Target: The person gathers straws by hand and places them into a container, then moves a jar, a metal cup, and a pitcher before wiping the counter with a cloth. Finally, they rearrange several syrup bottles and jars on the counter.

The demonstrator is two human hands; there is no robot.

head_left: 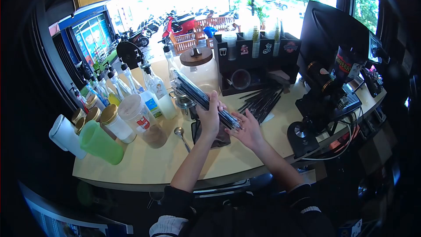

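A bundle of black straws in clear wrappers slants over the counter, and my left hand is closed around its middle. At the bundle's lower end, my right hand has its fingers apart, with the fingertips at or very near the straw ends; whether they touch is hard to tell. More black wrapped straws lie in a loose spread on the counter just beyond my right hand. Beneath the bundle, partly hidden by my left hand and forearm, are a steel pot and a dark object.
A long-handled spoon lies left of my left forearm. Further left stand a green cup, a clear pitcher, lidded jars and pump bottles. Behind is a black cup organizer; a coffee grinder stands right.
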